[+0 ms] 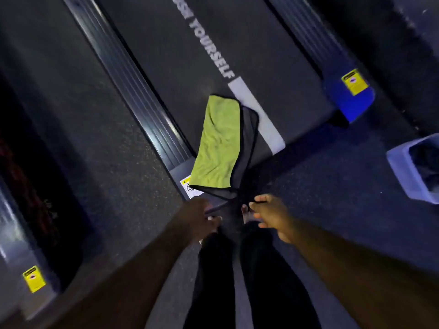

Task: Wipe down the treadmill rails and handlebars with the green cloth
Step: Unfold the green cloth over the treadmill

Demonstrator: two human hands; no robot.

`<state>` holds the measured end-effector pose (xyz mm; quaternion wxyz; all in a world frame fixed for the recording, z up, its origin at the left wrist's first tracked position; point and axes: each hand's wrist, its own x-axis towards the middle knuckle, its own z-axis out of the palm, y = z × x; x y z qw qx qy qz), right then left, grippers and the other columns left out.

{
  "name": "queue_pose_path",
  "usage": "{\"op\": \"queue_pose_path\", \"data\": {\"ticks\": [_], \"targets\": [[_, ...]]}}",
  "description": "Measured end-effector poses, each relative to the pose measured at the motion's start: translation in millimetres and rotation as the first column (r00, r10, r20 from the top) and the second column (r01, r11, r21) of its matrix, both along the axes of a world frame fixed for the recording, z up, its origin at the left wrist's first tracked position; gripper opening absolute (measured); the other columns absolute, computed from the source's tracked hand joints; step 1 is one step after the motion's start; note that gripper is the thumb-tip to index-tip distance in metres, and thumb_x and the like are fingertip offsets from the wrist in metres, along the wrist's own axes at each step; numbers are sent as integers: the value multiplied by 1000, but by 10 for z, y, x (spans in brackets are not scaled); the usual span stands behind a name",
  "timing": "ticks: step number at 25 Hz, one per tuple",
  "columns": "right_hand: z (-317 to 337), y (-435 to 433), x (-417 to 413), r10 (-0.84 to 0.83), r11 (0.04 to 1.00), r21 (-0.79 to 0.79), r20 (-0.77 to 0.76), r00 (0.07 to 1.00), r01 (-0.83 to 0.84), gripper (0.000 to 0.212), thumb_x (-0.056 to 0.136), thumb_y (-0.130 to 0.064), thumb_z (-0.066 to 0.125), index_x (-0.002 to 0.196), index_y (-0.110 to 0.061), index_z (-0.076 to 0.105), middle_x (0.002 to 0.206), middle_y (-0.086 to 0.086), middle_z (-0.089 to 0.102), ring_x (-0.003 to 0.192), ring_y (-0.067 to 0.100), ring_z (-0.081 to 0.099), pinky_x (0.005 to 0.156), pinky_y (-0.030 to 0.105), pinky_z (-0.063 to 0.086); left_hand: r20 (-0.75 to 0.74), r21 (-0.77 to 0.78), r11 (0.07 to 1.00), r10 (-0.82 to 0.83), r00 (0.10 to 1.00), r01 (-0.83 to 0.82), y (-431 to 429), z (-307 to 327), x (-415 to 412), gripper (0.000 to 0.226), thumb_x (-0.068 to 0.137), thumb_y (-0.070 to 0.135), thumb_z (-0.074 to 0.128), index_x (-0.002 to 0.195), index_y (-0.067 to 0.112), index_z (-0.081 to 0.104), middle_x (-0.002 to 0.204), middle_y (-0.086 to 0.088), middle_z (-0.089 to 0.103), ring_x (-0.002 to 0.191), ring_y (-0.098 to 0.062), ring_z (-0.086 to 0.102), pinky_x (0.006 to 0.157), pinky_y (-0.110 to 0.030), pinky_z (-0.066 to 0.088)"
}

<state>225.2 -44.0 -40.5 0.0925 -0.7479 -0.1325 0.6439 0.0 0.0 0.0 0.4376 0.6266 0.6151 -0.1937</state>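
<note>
Lime-green, black-edged microfibre cloth (216, 143) draped over rear of dark treadmill belt (178, 67) and ribbed grey side rail (142, 110). Pinched at one corner by right hand (270, 214); grip of left hand (197, 217) too blurred to tell. Liable to slide floorward if tugged unevenly

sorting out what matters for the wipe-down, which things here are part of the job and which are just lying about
Job: green cloth, right hand pinching its near edge, left hand at that edge (grip blurred), left rail, right rail.

Just there: grey bin, neighbouring treadmill, treadmill belt.
</note>
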Motion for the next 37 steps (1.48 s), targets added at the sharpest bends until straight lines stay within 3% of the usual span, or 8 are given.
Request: {"op": "queue_pose_path", "data": {"ticks": [3, 7, 13, 18, 22, 27, 32, 37], "targets": [[-708, 170, -172, -111, 991, -81, -59, 992, 106, 49, 105, -28, 66, 149, -13, 50, 126, 10, 66, 108, 20, 63, 81, 37, 58, 30, -26, 987, -157, 987, 158, 172, -799, -11, 89, 70, 72, 53, 138, 15, 64, 150, -11, 53, 138, -32, 52, 110, -37, 45], [-1450, 310, -353, -179, 979, -105, -55, 982, 173, 64, 105, -29, 65, 160, -15, 36, 141, 6, 55, 116, 21, 56, 103, 43, 53, 9, 81, 928, -365, 931, 363, 260, -1457, 75, 70, 73, 60, 61, 138, 34, 66, 171, -8, 28, 151, -33, 36, 114, -50, 43], [-1710, 309, -412, -316, 949, 8, 14, 949, 316, 64, 95, -18, 79, 150, -19, 46, 134, 12, 64, 115, 25, 65, 94, 41, 57, 140, 263, 929, -304, 942, 260, 173, -1572, 20, 60, 68, 30, 75, 122, 4, 74, 140, -19, 65, 122, -39, 65, 105, -43, 51], [-382, 603, -300, -219, 910, 343, -83, 972, 234, 37, 95, -1, 74, 122, -24, 62, 98, 10, 70, 89, 22, 70, 67, 32, 61, 336, 358, 885, 174, 926, -297, 436, -485, 77, 20, 85, 8, 81, 98, 21, 74, 102, 4, 73, 95, -16, 67, 90, -28, 50], [1081, 890, -127, -66, 865, 476, -208, 976, 160, 36, 86, 4, 81, 119, -9, 72, 105, 8, 80, 98, 17, 74, 84, 26, 62, 478, 287, 772, 397, 784, -567, 669, 761, 140, 28, 96, 9, 72, 113, 27, 60, 101, 12, 67, 96, -4, 65, 79, -8, 47], [3071, 1022, 26, 168, 791, 612, -208, 964, -6, 65, 73, 18, 84, 127, -15, 70, 117, 8, 79, 110, 17, 74, 95, 31, 60, 579, 268, 668, 464, 670, -694, 912, 2473, 54, 8, 105, 22, 60, 104, 21, 68, 90, 6, 71, 89, -22, 70, 80, -34, 54], [4508, 1106, -104, 387, 364, 693, 495, 778, -622, 32, 81, -10, 71, 102, -30, 84, 75, -30, 71, 71, -9, 67, 71, 18, 50, 675, 337, 768, 206, 708, -545, 1060, 3734, -71, 50, 95, 59, 46, 97, 16, 72, 84, -2, 75, 80, -26, 70, 76, -49, 56], [5339, 1338, -240, 123, 37, 606, 787, 605, -795, 23, 73, -36, 73, 93, -35, 84, 136, -18, 52, 118, 7, 54, 100, 29, 48, 831, 338, 869, -95, 548, -362, 1268, 4556, -160, 33, 104, 36, 54, 100, 10, 73, 82, 0, 68, 78, -9, 58, 71, -34, 48]]}}
